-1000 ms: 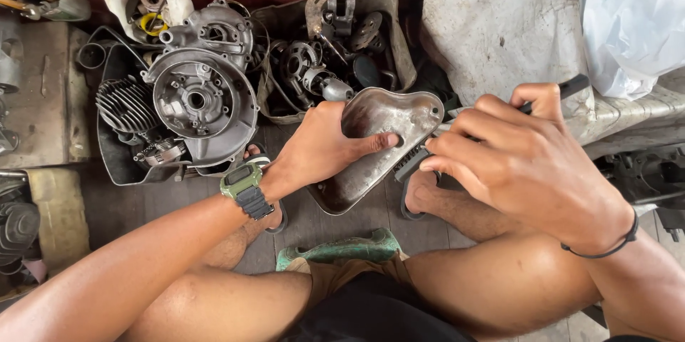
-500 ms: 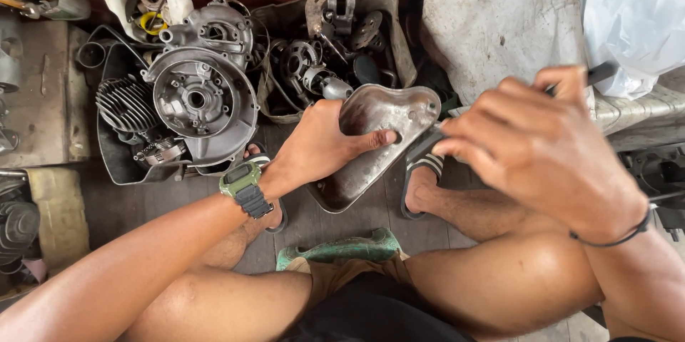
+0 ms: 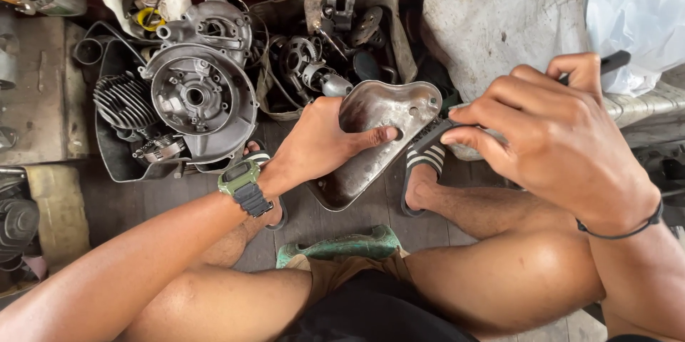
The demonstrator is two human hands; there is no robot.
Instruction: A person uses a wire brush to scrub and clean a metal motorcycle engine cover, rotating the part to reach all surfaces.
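My left hand [image 3: 321, 144] grips a dull silver metal engine cover [image 3: 382, 139], hollow side up, with the thumb lying inside it. A green wristwatch [image 3: 244, 185] sits on that wrist. My right hand [image 3: 556, 135] is closed on a black-handled brush [image 3: 435, 134] whose head rests at the cover's right edge; the handle's end [image 3: 614, 62] sticks out past the fingers. A thin black band circles the right wrist. I sit low with both knees up and sandalled feet under the cover.
A grey engine crankcase with a finned cylinder [image 3: 189, 103] lies in a black tray at left. A second tray of loose engine parts [image 3: 335, 49] sits behind the cover. A dusty grey sack [image 3: 499, 21] and white plastic bag [image 3: 635, 14] are at right. A green stool edge [image 3: 342, 246] shows between my legs.
My right hand has drawn the brush to the right and up, away from the middle of the cover to its right edge. The left hand and cover stayed still.
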